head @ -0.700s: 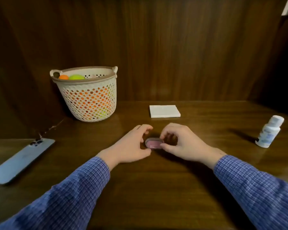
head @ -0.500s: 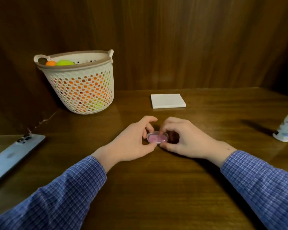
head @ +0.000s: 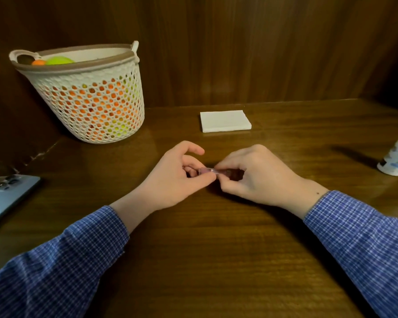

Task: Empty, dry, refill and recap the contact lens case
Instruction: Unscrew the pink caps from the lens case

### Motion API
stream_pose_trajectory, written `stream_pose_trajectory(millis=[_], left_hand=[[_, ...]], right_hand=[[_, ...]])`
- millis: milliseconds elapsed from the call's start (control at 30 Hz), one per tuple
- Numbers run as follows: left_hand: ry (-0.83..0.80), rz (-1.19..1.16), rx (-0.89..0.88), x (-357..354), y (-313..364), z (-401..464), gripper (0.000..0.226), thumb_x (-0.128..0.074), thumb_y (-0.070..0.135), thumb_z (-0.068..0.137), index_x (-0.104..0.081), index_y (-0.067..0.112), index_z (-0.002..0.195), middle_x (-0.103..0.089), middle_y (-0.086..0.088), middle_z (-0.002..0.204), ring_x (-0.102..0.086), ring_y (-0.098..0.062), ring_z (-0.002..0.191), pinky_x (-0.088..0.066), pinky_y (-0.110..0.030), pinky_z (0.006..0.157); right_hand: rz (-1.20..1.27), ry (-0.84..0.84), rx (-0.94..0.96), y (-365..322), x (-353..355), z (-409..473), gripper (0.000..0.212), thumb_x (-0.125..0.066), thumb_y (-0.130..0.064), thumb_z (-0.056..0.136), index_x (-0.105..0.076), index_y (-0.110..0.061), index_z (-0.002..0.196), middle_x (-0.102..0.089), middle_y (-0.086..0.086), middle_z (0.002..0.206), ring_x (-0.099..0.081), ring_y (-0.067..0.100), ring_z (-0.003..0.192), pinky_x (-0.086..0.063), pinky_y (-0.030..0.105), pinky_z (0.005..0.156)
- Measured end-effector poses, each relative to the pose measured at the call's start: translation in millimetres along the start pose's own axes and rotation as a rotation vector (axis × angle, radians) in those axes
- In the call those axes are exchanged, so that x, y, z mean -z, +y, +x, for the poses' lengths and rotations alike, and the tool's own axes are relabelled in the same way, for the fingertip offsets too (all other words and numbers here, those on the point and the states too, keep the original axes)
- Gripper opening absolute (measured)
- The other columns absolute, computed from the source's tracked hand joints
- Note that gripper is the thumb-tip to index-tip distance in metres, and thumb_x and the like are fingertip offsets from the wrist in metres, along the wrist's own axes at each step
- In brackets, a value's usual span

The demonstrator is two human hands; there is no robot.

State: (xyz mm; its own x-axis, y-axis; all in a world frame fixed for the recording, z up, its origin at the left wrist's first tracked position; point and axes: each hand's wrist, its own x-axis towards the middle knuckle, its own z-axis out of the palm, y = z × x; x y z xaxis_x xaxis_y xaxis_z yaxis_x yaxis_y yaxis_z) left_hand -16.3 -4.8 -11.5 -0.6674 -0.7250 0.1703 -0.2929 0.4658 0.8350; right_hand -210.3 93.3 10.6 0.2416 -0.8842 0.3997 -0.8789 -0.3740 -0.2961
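Now both hands pinch the tiny pink lens case (head: 208, 171) — left hand (head: 170, 177) at 9 o'clock, right hand (head: 253, 175) at 3 — and wet fingers could slip, spilling it.

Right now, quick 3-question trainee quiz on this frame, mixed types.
1. True or false: both hands grip the contact lens case.
2. The white pad lies: A) inside the basket B) on the table beyond the hands C) under the phone.
3. Fill in: the solution bottle stands at the table's far ____ edge.

Key: 1 true: left hand and right hand pinch it between them. 2 B. 3 right.
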Motion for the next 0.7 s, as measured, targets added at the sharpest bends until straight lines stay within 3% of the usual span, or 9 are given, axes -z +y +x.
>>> stream_pose_trajectory(millis=[400, 700], left_hand=[[-0.032, -0.083, 0.051, 3.1, 2.3, 1.4, 0.051, -0.086, 0.025, 0.081, -0.055, 0.025, 0.122, -0.079, 0.009, 0.094, -0.063, -0.003, 0.066, -0.052, -0.015, 0.062], [-0.051, -0.095, 0.075, 4.0, 2.5, 3.1, 0.049, -0.085, 0.02, 0.082, -0.052, 0.025, 0.118, -0.08, 0.007, 0.096, -0.061, -0.008, 0.065, -0.053, -0.017, 0.059]], right_hand=[[-0.067, 0.025, 0.029, -5.1, -4.2, -0.1, 0.039, -0.051, -0.048, 0.093, -0.082, -0.025, 0.104, -0.077, -0.009, 0.085, -0.068, 0.008, 0.072, -0.06, 0.029, 0.065], [-0.137, 0.034, 0.033, -4.1, -5.3, 0.6, 0.045, -0.045, -0.052, 0.094, -0.081, -0.026, 0.097, -0.076, -0.009, 0.081, -0.067, 0.009, 0.071, -0.058, 0.029, 0.067]])
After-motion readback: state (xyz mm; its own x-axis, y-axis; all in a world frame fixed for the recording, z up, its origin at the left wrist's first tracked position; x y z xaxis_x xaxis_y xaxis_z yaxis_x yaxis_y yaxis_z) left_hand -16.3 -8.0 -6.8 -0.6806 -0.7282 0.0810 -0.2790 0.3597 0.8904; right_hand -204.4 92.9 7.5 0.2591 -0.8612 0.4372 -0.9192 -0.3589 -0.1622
